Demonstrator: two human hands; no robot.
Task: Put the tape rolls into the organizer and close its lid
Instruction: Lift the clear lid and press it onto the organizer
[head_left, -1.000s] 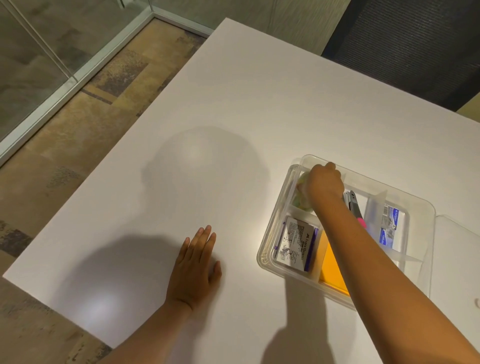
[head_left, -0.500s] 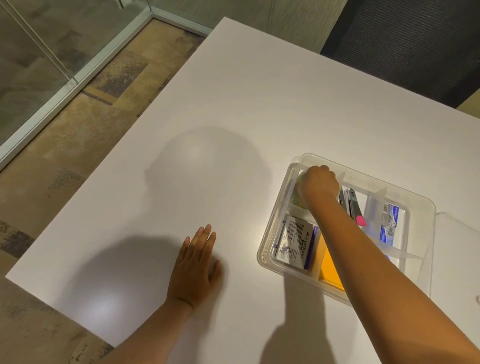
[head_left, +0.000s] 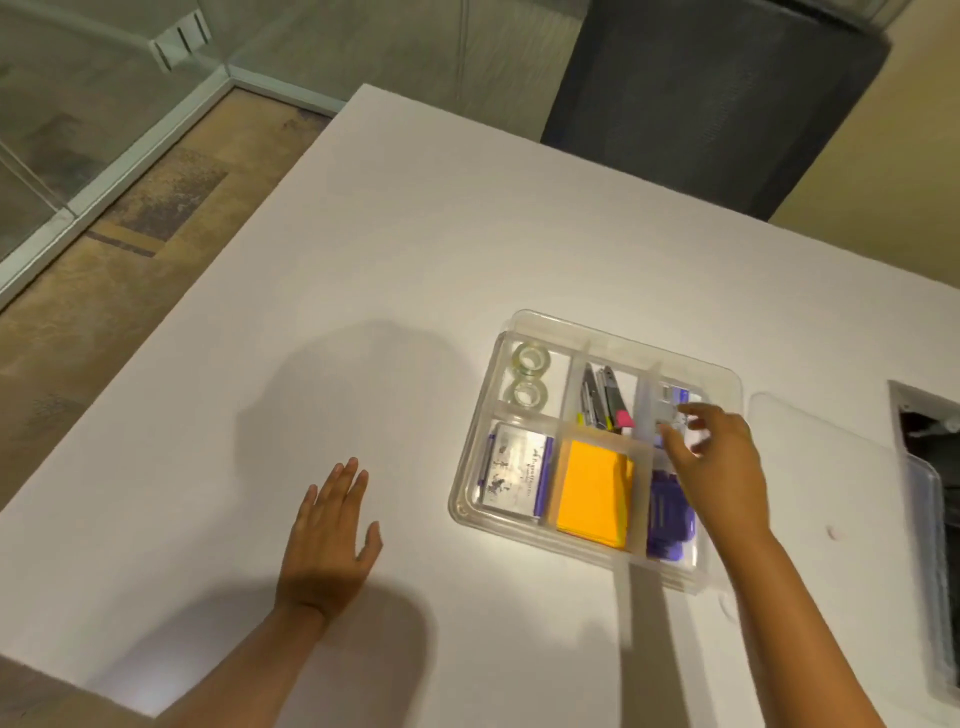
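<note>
Both clear tape rolls (head_left: 529, 376) sit in the clear plastic organizer (head_left: 597, 441), left of my empty, loosely spread right hand (head_left: 719, 467); left hand (head_left: 332, 535) flat, fingers apart, on the white desk (head_left: 415, 260).

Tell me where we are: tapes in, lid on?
Done: two clear tape rolls lie in the organizer's far-left compartment. In hand: nothing; the right hand hovers empty above its right side, the left hand lies flat. Left: the lid lies beside it, not on.
</note>
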